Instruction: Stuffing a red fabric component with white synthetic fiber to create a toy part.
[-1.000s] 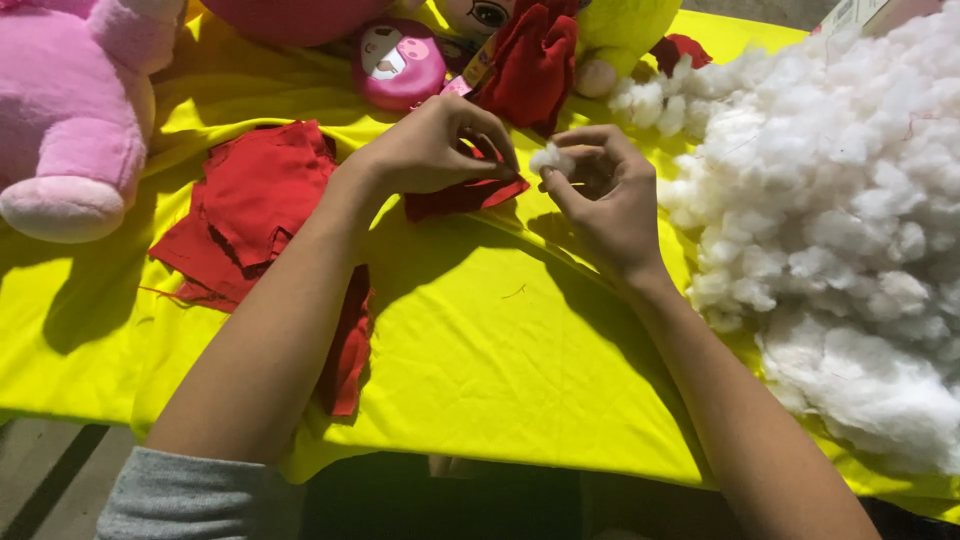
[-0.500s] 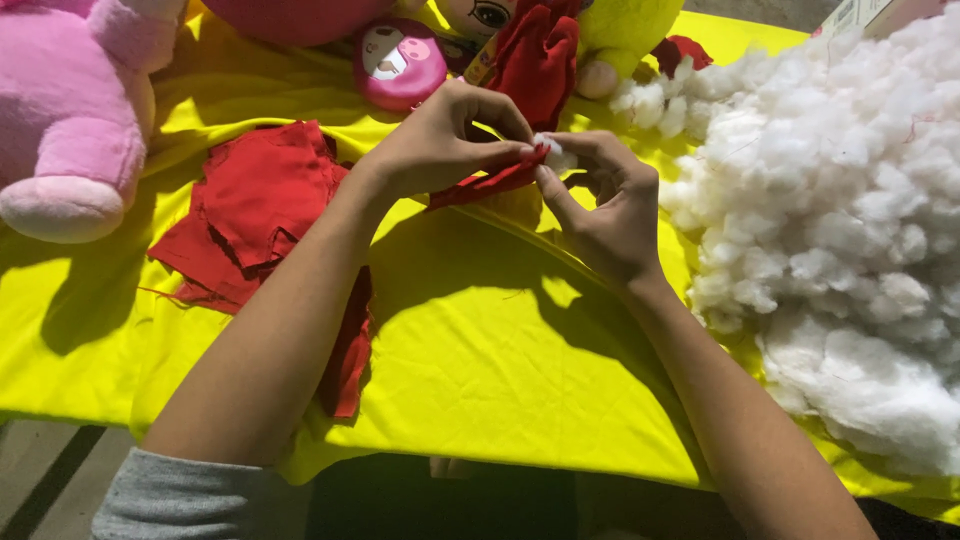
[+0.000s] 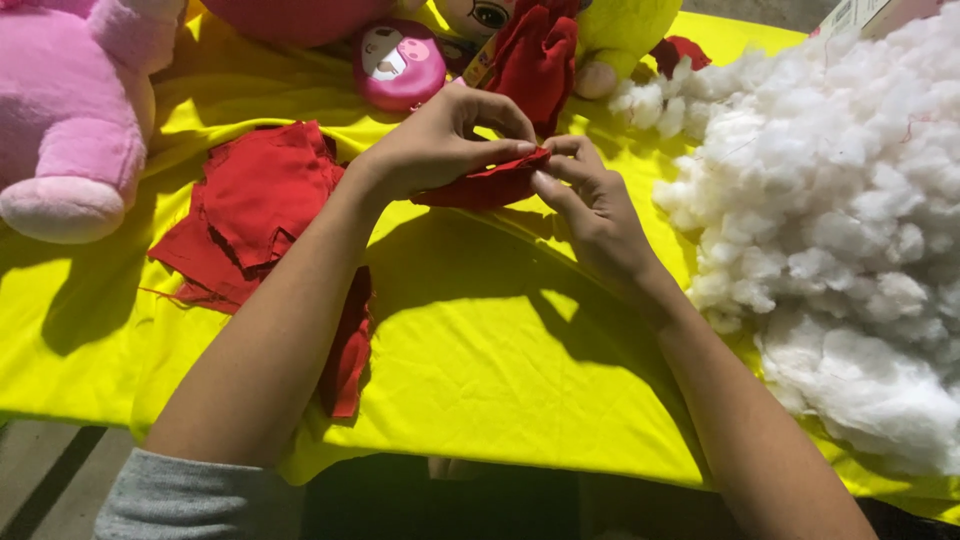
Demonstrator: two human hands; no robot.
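My left hand point(image 3: 440, 140) and my right hand point(image 3: 590, 205) meet above a yellow cloth point(image 3: 480, 350). Between them they pinch a small red fabric piece point(image 3: 485, 187). The left thumb and fingers grip its upper edge. The right fingertips press on its right end. Whether any stuffing sits inside the piece is hidden. A big heap of white fluffy stuffing point(image 3: 840, 220) lies just right of my right hand. A pile of flat red fabric pieces point(image 3: 250, 210) lies under and left of my left forearm.
A pink plush toy point(image 3: 70, 110) sits at the far left. A round pink case point(image 3: 400, 65), a red cloth item point(image 3: 535, 55) and a yellow plush toy point(image 3: 620, 30) stand along the back. The cloth's front edge hangs over bare floor point(image 3: 40, 480).
A small white tuft that my right hand held a second ago is gone from sight. Both hands have closed together on the red fabric piece.
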